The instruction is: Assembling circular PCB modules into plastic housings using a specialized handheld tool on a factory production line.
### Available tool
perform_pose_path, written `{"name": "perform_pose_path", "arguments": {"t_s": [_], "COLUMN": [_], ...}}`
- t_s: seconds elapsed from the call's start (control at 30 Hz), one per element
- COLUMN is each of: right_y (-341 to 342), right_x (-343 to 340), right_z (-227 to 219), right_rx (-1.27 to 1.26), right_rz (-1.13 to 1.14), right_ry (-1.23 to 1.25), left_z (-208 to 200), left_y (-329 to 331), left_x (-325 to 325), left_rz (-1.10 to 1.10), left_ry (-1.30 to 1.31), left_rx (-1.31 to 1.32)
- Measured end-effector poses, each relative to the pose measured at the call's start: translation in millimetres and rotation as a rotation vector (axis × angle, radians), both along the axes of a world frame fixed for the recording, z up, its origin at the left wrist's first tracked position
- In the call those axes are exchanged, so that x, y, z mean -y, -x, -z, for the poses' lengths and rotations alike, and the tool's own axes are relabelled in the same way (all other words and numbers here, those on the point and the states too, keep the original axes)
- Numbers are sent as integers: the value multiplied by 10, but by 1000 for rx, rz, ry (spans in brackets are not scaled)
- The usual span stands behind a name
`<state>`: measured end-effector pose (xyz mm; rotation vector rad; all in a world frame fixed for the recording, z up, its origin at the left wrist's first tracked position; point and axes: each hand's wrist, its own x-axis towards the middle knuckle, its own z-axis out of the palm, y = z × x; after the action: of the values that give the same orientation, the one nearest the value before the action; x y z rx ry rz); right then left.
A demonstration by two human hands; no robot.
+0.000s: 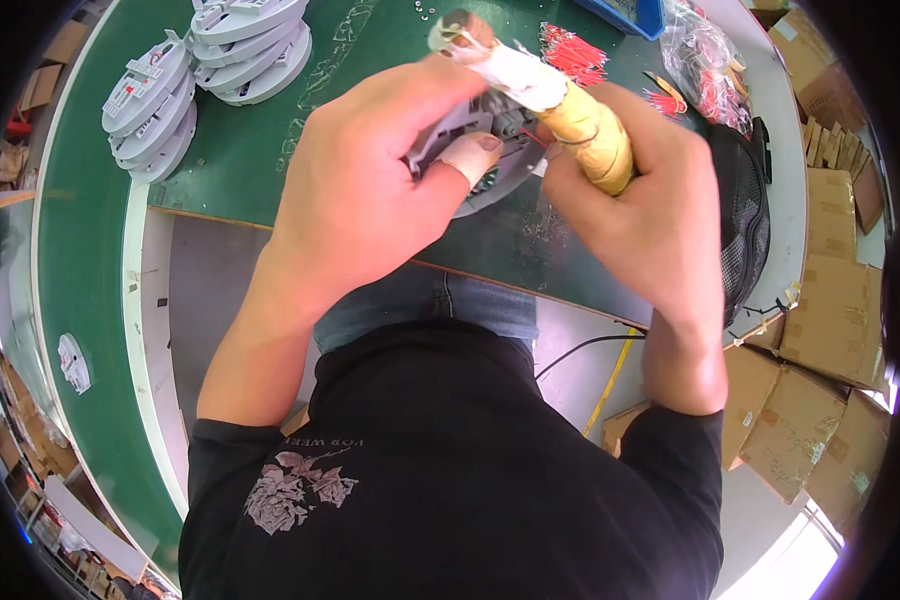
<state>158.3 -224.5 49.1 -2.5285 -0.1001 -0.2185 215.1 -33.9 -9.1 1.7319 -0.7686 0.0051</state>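
Observation:
My left hand [355, 165] grips a round grey plastic housing [505, 185] near the bench's front edge. A beige strip is wrapped round its thumb, which presses on the housing. In my right hand [650, 190] is a stick-like tool [570, 115], wrapped in yellow and white tape, with a brown upper end. The tool slants up and to the left, over the housing; its lower working end is hidden, so I cannot tell its kind. A thin red wire [534, 137] shows at the right fingertips, beside the housing. My hands hide much of the housing's inside.
Stacked grey housings [250, 50] stand at the back left, with more in a nearer stack [150, 110]. Red wires [573, 52], a blue bin [625, 12], a clear plastic bag [705, 60] and a black mesh bag [742, 215] lie rightward. Cardboard boxes [835, 280] line the right.

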Motion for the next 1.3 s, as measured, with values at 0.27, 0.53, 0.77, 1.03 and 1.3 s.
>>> {"name": "perform_pose_path", "arguments": {"t_s": [0.27,0.53,0.77,1.03,1.3], "right_y": [-280,-177,156,212,122], "right_x": [-104,-196,-19,-98,114], "right_z": [-531,-275,151,337,222], "right_rx": [-171,43,149,329,159], "right_rz": [-45,63,65,-148,13], "right_ry": [138,91,-120,320,-91], "left_z": [20,16,141,106,248], "left_y": [-36,89,38,-22,-144], "left_x": [77,225,173,223,46], "left_rz": [-11,-192,-86,-49,-35], "left_ry": [28,-38,270,401,620], "left_rx": [175,245,-218,-658,-707]}}
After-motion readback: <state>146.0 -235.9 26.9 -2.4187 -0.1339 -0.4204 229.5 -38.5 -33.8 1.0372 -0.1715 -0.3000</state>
